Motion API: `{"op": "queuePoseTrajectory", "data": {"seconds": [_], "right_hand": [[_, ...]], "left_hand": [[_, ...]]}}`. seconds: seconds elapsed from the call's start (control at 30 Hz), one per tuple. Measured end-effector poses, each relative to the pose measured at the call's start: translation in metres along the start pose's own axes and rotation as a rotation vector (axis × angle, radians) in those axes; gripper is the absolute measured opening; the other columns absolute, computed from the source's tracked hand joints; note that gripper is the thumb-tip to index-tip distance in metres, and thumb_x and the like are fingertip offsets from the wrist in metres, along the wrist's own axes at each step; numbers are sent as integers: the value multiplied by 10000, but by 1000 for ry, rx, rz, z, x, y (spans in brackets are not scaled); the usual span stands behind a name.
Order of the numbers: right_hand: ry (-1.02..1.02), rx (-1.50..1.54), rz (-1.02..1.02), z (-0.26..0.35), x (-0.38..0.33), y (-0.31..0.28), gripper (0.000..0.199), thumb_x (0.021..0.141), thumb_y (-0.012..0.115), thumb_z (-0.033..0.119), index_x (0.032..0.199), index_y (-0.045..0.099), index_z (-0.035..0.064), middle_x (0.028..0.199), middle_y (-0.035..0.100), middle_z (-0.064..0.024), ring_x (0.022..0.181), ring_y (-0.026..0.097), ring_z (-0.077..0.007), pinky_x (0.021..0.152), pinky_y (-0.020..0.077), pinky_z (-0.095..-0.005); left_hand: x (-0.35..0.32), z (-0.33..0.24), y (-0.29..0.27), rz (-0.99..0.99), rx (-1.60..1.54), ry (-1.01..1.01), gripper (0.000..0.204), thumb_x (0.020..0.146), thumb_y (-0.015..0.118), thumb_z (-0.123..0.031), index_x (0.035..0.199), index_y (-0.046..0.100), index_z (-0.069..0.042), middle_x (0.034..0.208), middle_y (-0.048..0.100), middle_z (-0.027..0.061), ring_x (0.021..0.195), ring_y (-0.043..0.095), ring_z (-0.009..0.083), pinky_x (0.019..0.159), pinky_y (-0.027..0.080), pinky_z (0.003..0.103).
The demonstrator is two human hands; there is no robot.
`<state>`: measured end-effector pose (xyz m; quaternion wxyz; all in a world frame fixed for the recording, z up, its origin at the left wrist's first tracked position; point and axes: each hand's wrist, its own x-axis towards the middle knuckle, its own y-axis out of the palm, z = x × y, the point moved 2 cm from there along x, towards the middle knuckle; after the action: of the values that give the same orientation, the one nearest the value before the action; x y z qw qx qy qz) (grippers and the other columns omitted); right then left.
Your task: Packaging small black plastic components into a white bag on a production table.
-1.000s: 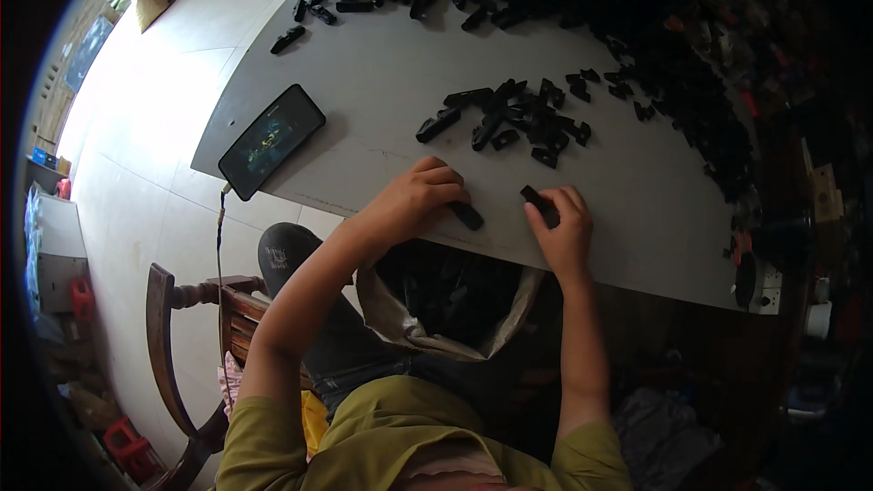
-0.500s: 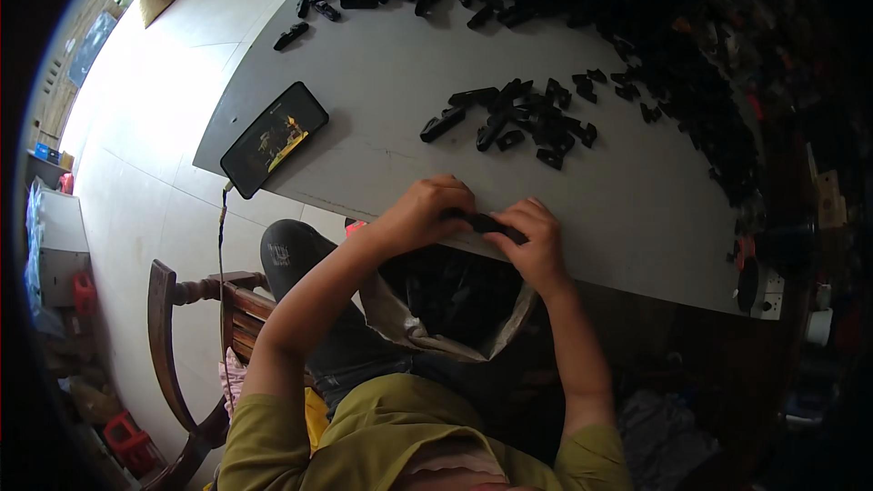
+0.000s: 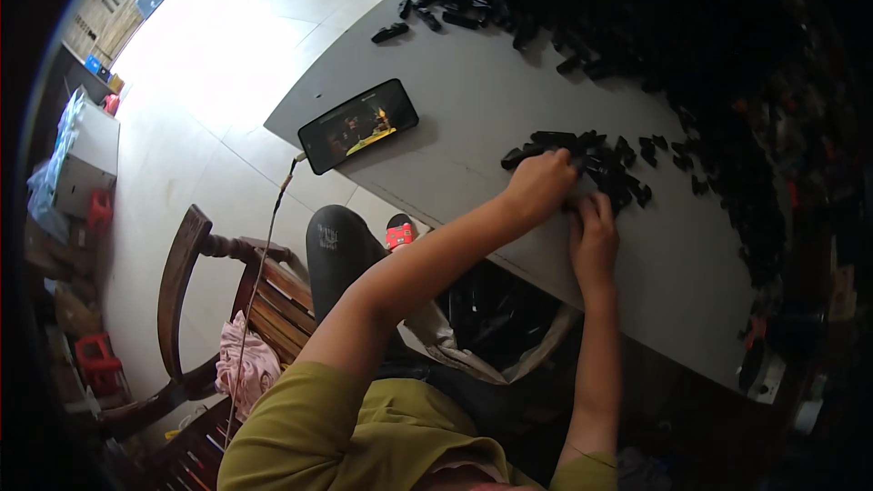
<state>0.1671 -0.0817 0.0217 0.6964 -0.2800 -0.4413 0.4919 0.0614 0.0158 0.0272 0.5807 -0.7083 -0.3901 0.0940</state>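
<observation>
A small heap of black plastic pieces (image 3: 602, 166), some long and some short, lies on the grey table (image 3: 473, 127). My left hand (image 3: 542, 185) reaches to the heap's near left side, fingers bent and closed round a black piece at its edge. Close beside it, at the heap's near edge, my right hand (image 3: 596, 238) rests with curled fingers. A dark bit shows at its fingertips, too covered to make out. Below the table edge, an open pale sack (image 3: 446, 345) at my lap holds more black pieces (image 3: 500, 309).
A lit phone (image 3: 359, 125) with a cable (image 3: 273, 218) lies near the table's left edge. A large mass of black pieces (image 3: 627, 27) covers the far and right side. A wooden chair (image 3: 273, 309) with pink cloth (image 3: 247, 359) stands at left.
Both hands have moved from above the sack, where they held a long black piece, forward to the heap. That piece no longer shows in them. The view has shifted too.
</observation>
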Motion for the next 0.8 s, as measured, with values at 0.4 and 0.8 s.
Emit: {"op": "queuePoseTrajectory", "data": {"seconds": [0.4, 0.8], "right_hand": [[600, 1357, -179, -12, -42, -24, 313, 968, 446, 141, 1272, 447, 65, 932, 563, -65, 638, 532, -119, 535, 399, -230], [-7, 207, 46, 19, -31, -21, 316, 772, 703, 40, 1083, 650, 15, 871, 553, -79, 759, 569, -220, 657, 473, -307]], "left_hand": [[-71, 11, -15, -30, -635, 41, 298, 788, 668, -119, 1040, 535, -34, 1110, 518, 136, 961, 562, 317, 840, 483, 394], [-75, 20, -13, 51, -680, 144, 246, 733, 692, -56, 972, 644, -26, 987, 614, 129, 956, 585, 319, 825, 480, 389]]}}
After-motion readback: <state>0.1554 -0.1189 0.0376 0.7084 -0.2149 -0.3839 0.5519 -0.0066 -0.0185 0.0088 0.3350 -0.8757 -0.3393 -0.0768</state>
